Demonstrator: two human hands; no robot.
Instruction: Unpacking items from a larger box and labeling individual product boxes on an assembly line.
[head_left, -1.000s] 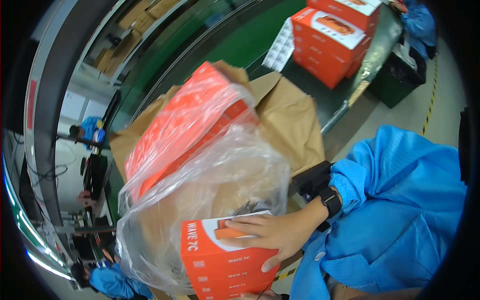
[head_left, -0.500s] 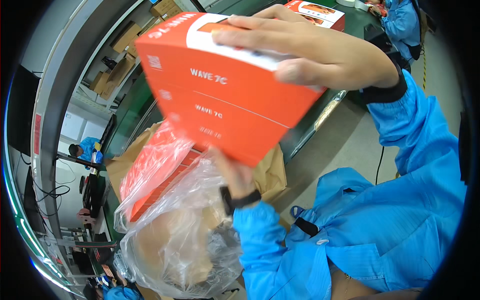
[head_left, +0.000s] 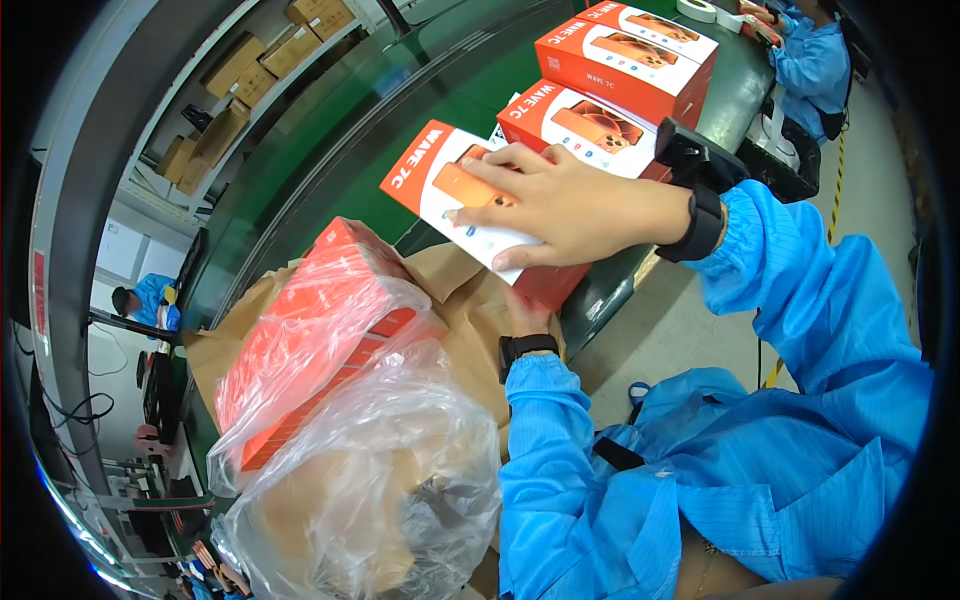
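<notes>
A stack of red-and-white phone boxes [head_left: 425, 178] is held between my two hands over the green bench. My right hand [head_left: 560, 205] lies across the white top face, fingers spread over the printed picture and thumb near the near edge. Low on the stack's near side, my left hand [head_left: 528, 315] supports it; its fingers are mostly hidden. Beyond the held stack are more red phone boxes [head_left: 570, 118] and a further group [head_left: 630, 50]. Left of my left hand, an opened brown carton [head_left: 470, 335] contains red boxes [head_left: 330, 290] partly covered by a clear plastic bag [head_left: 370, 480].
The green bench [head_left: 330, 170] runs from left to upper right. A black device [head_left: 695, 150] sits near the far boxes. White tape rolls [head_left: 695, 10] lie farther off. A co-worker in blue [head_left: 805, 60] is at upper right. Shelves with cartons [head_left: 290, 48] stand at upper left.
The held stack has moved away from me and down, from above the carton to beside the other boxes. The view has shifted, showing more of the far boxes and the bagged ones.
</notes>
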